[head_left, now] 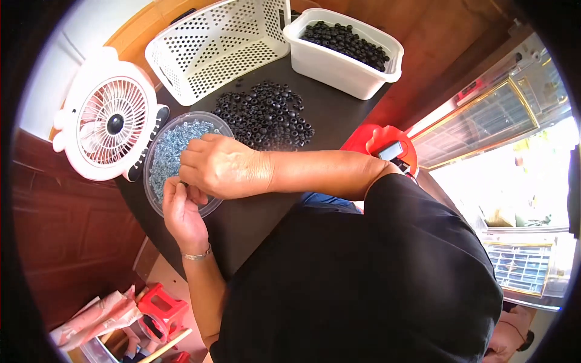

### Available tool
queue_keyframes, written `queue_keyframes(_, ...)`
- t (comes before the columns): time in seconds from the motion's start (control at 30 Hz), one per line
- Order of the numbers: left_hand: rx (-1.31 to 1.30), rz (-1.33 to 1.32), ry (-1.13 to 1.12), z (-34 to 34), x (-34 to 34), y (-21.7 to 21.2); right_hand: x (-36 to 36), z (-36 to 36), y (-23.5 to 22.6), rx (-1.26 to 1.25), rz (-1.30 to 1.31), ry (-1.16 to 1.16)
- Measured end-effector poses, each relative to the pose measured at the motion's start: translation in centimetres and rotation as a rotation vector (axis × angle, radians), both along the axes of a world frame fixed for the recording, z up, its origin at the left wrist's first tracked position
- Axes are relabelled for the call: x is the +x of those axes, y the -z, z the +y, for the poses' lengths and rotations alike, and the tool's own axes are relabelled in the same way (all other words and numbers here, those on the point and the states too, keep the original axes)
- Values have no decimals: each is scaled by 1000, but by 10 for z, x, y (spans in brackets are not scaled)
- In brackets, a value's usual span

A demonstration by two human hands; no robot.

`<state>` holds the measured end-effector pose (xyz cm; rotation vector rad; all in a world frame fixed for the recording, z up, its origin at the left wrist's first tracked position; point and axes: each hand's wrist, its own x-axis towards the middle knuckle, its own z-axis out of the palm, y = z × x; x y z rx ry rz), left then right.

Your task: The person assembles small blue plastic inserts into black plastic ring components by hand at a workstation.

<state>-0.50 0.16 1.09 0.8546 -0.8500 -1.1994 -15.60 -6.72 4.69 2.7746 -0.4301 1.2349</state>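
Blue beads (172,142) are held in a tub (226,125) below the grip. A dark bit (183,183) is pinched by the left hand (186,221); where its long side points can't be seen. The right hand's (224,167) grip is hidden.

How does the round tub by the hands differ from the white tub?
The round tub is clear and circular; the white tub is opaque and oblong. The round tub holds pale blue pieces, the white tub black pieces. The left hand and right hand are at the round tub; the white tub stands apart from both. Both tubs are open-topped.
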Motion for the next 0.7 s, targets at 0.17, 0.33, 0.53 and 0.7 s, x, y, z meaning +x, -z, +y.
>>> queue_keyframes(0.17, 31, 59, -9, 1, -2, 4, 1, 6, 7, -8, -8, 26)
queue_keyframes(0.33, 84, 185, -67, 1, -13, -1, 9, 6, 17, 29, -62, 33)
queue_keyframes(0.53, 2, 191, 13, 5, -6, -1, 10, 6, 9, 314, -175, -65)
queue_keyframes(0.7, -114, 151, 26, 4, -2, 6, 3, 6, 6, 1303, -360, -428)
